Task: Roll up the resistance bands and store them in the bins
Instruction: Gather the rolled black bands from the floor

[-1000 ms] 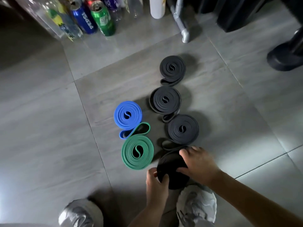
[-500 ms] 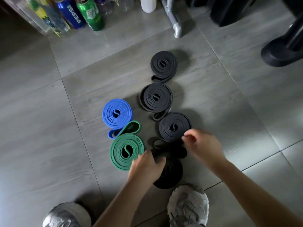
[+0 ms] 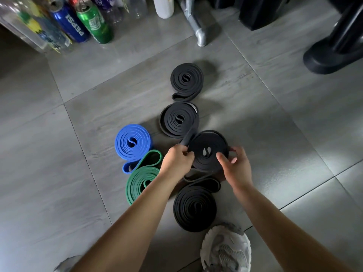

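Left hand (image 3: 176,160), right hand (image 3: 236,166) moved onto black spiral (image 3: 208,143).

The tiled floor (image 3: 49,173) is grey with faint paler streaks and thin dark grout lines. Four rolled rubber bands are black, their coils showing fine concentric lines: the farthest black band (image 3: 186,79), the second black band (image 3: 177,119), the third black band (image 3: 208,150) and the nearest black band (image 3: 194,209). The blue rolled rubber band (image 3: 133,142) is bright blue and the green rolled rubber band (image 3: 137,183) is dark green. Along the floor's far edge, the blue aluminium can (image 3: 70,24) bears white lettering, the green aluminium can (image 3: 94,22) a white label. The plastic bottle (image 3: 163,6) is white, the metal tube (image 3: 198,30) silver. The mesh sneaker (image 3: 225,250) is pale grey and white.
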Demonstrator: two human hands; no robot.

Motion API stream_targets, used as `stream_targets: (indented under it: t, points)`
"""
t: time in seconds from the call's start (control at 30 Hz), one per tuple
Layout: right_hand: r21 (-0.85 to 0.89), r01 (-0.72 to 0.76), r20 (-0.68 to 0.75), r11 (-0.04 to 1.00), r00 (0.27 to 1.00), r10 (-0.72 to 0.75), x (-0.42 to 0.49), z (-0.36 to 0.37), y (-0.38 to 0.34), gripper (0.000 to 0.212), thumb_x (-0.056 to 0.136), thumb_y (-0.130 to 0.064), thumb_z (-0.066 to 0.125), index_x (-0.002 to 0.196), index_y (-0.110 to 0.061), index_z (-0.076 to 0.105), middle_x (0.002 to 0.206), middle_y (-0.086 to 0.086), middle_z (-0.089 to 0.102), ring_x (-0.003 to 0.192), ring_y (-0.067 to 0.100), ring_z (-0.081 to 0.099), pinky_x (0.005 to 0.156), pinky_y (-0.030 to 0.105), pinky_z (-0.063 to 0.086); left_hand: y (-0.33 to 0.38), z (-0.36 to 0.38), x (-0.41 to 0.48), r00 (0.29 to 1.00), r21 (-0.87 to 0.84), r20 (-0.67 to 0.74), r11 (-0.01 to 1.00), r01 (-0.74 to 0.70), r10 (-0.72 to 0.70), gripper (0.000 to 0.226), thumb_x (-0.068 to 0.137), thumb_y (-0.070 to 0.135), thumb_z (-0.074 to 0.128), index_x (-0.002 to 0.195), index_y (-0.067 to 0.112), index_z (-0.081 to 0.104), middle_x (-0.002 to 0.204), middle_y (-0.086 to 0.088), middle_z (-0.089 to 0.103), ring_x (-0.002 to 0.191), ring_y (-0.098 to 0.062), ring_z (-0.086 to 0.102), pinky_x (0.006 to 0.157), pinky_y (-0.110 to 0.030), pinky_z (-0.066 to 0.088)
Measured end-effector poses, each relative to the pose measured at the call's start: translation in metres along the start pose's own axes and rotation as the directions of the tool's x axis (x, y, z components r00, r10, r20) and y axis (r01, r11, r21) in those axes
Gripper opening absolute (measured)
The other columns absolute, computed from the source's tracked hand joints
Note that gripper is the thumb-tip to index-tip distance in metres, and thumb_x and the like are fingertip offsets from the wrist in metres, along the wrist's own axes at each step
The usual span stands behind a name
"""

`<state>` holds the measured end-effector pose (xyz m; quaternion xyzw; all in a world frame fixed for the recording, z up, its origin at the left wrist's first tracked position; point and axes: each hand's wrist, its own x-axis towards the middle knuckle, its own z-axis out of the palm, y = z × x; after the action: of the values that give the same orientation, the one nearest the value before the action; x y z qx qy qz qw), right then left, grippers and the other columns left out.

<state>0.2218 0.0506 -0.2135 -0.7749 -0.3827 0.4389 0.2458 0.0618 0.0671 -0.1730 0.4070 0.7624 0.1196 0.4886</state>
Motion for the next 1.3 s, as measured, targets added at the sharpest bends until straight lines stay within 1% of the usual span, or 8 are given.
stream_targets:
  t: [0.13,0.23,0.37,0.47,0.73,1.07,1.13,1.3]
  points:
    - [0.259,0.12,0.007,0.958,0.992,-0.126,0.009,-0.011,-0.025,0.026,0.084,-0.011,0.067,0.107,-0.02,0.059,0.07,0.0,0.053,0.06,0.013,0.051,0.06,0.027,0.045,0.006,-0.004,-0.009,0.998,-0.236,0.053,0.971,0.03,-0.018,0.015,0.089,0.015,0.057,0.075,0.019,0.06,0.073,-0.006,0.068,0.079,-0.026,0.07,0.077,-0.039,0.055]
    - [0.167,0.3,0.048,0.939,0.949,-0.312,0.02,-0.03,-0.047,0.03,0.087,-0.007,0.064,0.116,-0.009,0.06,0.091,0.001,0.065,0.082,0.012,0.061,0.077,0.018,0.048,0.012,-0.01,-0.021,0.99,-0.413,0.141,0.908,0.071,-0.014,0.014,0.093,0.016,0.055,0.08,0.013,0.06,0.071,-0.002,0.068,0.064,-0.008,0.068,0.061,-0.022,0.052]
    - [0.153,0.307,0.256,0.939,0.906,-0.338,0.022,-0.054,-0.068,0.03,0.088,-0.004,0.061,0.118,-0.009,0.062,0.102,0.01,0.067,0.095,0.016,0.062,0.09,0.029,0.047,0.021,-0.028,-0.032,0.979,-0.267,0.203,0.963,0.028,0.027,0.018,0.09,0.025,0.061,0.091,0.007,0.063,0.082,-0.007,0.068,0.068,-0.014,0.066,0.061,-0.026,0.053]
    - [0.063,0.402,0.415,0.913,0.822,-0.391,0.011,-0.06,-0.071,0.03,0.088,-0.003,0.062,0.109,-0.024,0.062,0.094,-0.007,0.067,0.082,-0.006,0.062,0.082,0.009,0.045,0.019,-0.039,-0.036,0.982,-0.332,0.173,0.943,-0.013,0.075,0.028,0.086,0.015,0.067,0.112,0.011,0.058,0.096,-0.01,0.067,0.072,-0.019,0.068,0.064,-0.034,0.057]
    - [-0.126,0.575,0.805,0.809,0.536,-0.255,-0.027,-0.028,-0.03,0.029,0.088,-0.004,0.061,0.116,-0.012,0.065,0.112,-0.005,0.065,0.106,0.01,0.059,0.093,0.014,0.039,-0.059,-0.008,-0.084,0.855,-0.343,0.424,0.821,0.455,-0.297,0.022,0.09,0.005,0.059,0.106,0.012,0.047,0.083,-0.005,0.06,0.065,-0.016,0.064,0.062,-0.028,0.057]
    - [-0.338,0.652,0.661,0.679,0.678,-0.321,-0.048,-0.002,0.004,0.024,0.085,-0.03,0.066,0.107,-0.021,0.064,0.107,-0.003,0.065,0.105,0.019,0.056,0.08,0.021,0.033,-0.094,0.018,-0.095,0.886,-0.42,0.12,0.786,0.454,-0.448,0.022,0.084,0.007,0.066,0.103,0.0,0.058,0.088,-0.01,0.062,0.07,-0.015,0.062,0.048,-0.02,0.05]
    - [-0.418,0.724,0.634,0.549,0.665,-0.395,-0.047,-0.001,0.009,0.025,0.082,-0.037,0.067,0.104,-0.024,0.068,0.114,-0.005,0.061,0.11,0.022,0.049,0.088,0.031,0.034,-0.096,0.02,-0.096,0.897,-0.336,0.04,0.839,0.428,-0.441,0.024,0.081,0.013,0.069,0.098,-0.001,0.058,0.087,-0.012,0.063,0.072,-0.022,0.064,0.056,-0.031,0.056]
    - [-0.432,0.686,0.667,0.586,0.68,-0.304,-0.034,-0.002,0.004,0.039,0.077,-0.045,0.071,0.111,-0.028,0.067,0.115,-0.001,0.054,0.11,0.023,0.044,0.095,0.034,0.036,-0.088,0.008,-0.094,0.987,0.315,-0.099,0.936,0.155,-0.13,0.031,0.081,0.037,0.067,0.093,0.018,0.046,0.084,0.004,0.055,0.079,-0.02,0.056,0.065,-0.027,0.038]
